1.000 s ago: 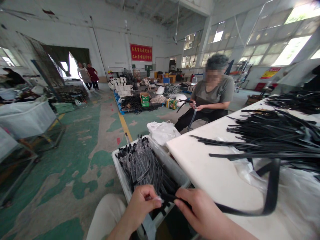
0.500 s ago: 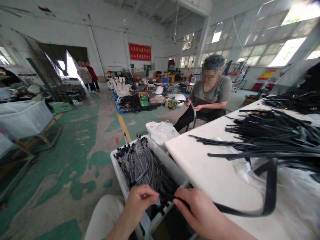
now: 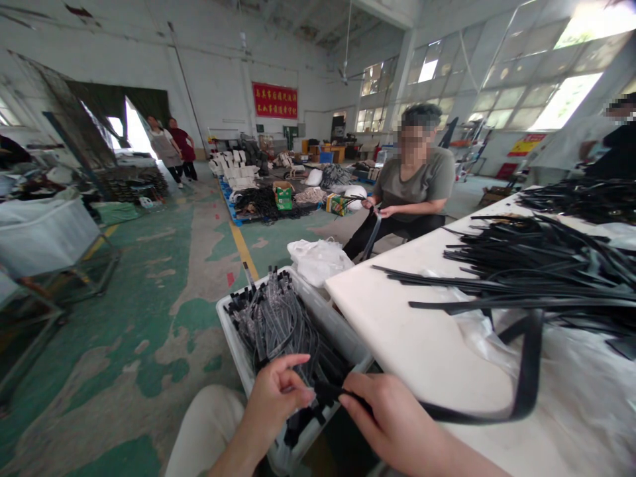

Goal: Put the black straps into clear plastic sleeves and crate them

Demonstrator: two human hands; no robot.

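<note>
My right hand (image 3: 385,405) is closed around a long black strap (image 3: 530,371) near its end. From there the strap runs right over the white table and bends up toward the pile. My left hand (image 3: 275,392) pinches a small piece of clear plastic film (image 3: 311,396) between thumb and fingers, index finger raised, close to the strap's tip. Whether film and strap touch is hard to tell. Beneath both hands stands a white plastic crate (image 3: 233,344) holding many dark straps in clear sleeves (image 3: 283,311).
The white table (image 3: 387,311) carries heaped black straps (image 3: 541,258) and crumpled clear plastic (image 3: 581,384). A white bag (image 3: 320,262) sits behind the crate. Across the table corner, a seated co-worker (image 3: 415,175) holds a strap. Two people (image 3: 173,149) stand far left, near a cart (image 3: 52,228).
My left index finger has lifted away from the thumb. The grey strip that hung below my left hand no longer shows. The right hand keeps its hold on the strap.
</note>
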